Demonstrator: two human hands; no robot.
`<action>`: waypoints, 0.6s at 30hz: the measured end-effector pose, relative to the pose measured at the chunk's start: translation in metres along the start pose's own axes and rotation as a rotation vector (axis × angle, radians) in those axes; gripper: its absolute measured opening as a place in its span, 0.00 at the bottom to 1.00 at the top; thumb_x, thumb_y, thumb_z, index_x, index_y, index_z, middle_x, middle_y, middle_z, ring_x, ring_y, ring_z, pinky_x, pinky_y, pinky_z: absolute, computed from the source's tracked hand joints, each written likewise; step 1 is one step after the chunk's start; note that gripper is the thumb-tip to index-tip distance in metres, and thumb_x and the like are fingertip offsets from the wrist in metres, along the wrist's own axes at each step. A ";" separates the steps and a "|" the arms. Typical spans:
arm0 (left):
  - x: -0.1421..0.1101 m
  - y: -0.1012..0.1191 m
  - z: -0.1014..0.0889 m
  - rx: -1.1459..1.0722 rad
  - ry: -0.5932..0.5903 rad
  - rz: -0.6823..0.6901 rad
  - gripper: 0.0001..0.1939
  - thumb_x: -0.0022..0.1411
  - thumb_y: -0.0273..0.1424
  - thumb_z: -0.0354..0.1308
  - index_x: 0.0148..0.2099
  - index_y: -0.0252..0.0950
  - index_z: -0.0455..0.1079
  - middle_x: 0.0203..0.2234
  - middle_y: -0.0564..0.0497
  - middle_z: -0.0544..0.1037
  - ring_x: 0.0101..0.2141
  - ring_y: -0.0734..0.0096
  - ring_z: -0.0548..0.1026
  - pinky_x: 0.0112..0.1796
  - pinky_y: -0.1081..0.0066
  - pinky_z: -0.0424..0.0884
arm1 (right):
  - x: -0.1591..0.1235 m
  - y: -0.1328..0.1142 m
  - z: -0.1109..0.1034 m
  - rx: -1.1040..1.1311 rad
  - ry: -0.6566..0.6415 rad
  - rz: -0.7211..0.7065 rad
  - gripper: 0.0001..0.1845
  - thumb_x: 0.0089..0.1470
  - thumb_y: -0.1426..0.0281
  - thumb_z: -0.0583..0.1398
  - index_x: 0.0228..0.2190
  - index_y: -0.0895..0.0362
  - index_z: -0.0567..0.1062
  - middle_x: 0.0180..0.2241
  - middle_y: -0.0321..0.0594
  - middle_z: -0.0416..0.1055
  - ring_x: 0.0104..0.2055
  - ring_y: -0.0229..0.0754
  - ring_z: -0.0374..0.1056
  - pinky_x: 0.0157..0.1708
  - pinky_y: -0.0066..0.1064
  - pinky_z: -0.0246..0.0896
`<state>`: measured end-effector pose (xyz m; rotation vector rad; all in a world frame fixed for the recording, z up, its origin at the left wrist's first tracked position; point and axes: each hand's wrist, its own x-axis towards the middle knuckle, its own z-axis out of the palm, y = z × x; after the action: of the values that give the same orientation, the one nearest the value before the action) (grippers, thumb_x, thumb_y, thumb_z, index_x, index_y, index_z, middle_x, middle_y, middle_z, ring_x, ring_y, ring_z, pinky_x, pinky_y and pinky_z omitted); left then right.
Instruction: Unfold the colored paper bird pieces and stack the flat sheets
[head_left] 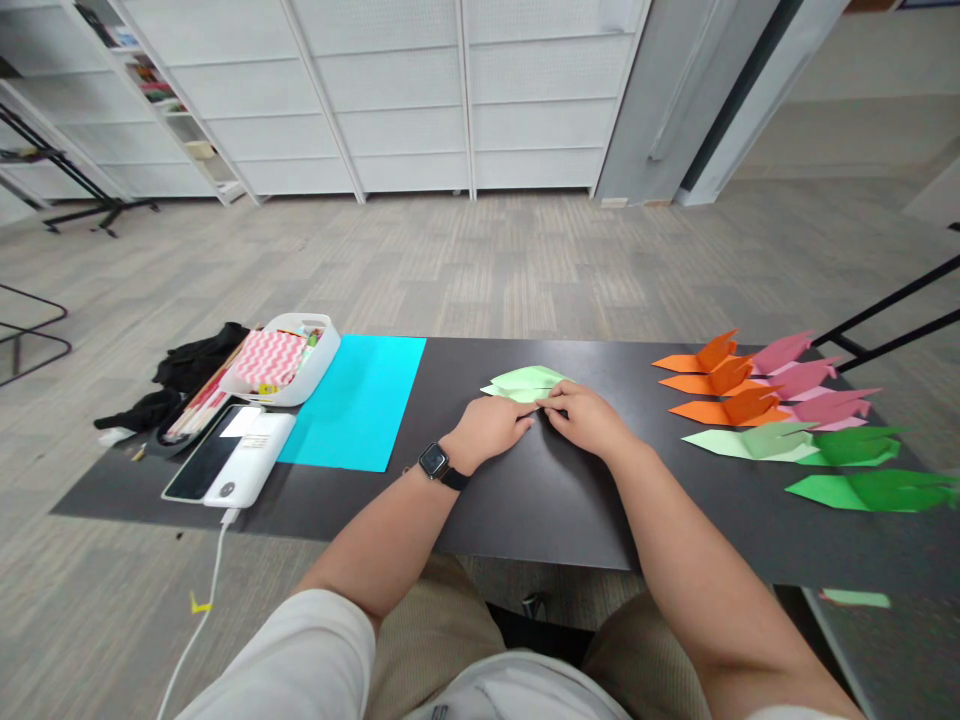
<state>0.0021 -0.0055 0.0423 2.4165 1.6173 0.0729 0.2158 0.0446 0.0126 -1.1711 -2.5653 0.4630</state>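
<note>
A light green folded paper [525,381] lies on the dark table in front of me, pointed at its left end. My left hand [491,430], with a black watch on its wrist, has its fingers drawn together at the paper's near edge. My right hand [585,415] meets it there, its fingers bent and closed on the same edge near the right end. The fingertips of both hands almost touch, and they hide part of the near edge.
Folded paper birds stand in rows at right: orange [724,380], pink [806,380], pale green [757,441] and green [870,490]. At left lie a blue sheet [360,400], a white basket [319,360], a phone [214,455] and a cabled white power bank [251,460].
</note>
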 end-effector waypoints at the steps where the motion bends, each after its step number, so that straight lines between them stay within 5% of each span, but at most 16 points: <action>1: -0.001 -0.001 -0.002 0.001 0.001 -0.004 0.21 0.76 0.43 0.52 0.66 0.51 0.73 0.51 0.45 0.84 0.50 0.55 0.82 0.50 0.62 0.75 | 0.000 0.000 0.000 -0.011 -0.002 0.014 0.18 0.65 0.73 0.59 0.50 0.50 0.86 0.45 0.45 0.78 0.48 0.46 0.74 0.54 0.36 0.67; 10: -0.005 -0.005 -0.013 0.039 0.010 -0.063 0.21 0.75 0.43 0.53 0.64 0.46 0.75 0.53 0.44 0.84 0.51 0.52 0.82 0.50 0.60 0.76 | -0.006 0.017 -0.012 -0.077 0.019 0.189 0.16 0.61 0.72 0.61 0.44 0.49 0.88 0.46 0.41 0.80 0.48 0.45 0.75 0.54 0.34 0.67; 18: -0.004 -0.002 -0.012 0.013 0.043 -0.060 0.23 0.77 0.43 0.51 0.69 0.49 0.69 0.55 0.44 0.82 0.52 0.54 0.81 0.52 0.60 0.75 | -0.007 0.013 -0.014 -0.106 0.020 0.177 0.13 0.61 0.71 0.62 0.42 0.50 0.87 0.45 0.42 0.80 0.49 0.46 0.75 0.52 0.33 0.66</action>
<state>-0.0039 -0.0066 0.0541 2.3898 1.7129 0.1049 0.2341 0.0499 0.0198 -1.4404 -2.5067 0.3546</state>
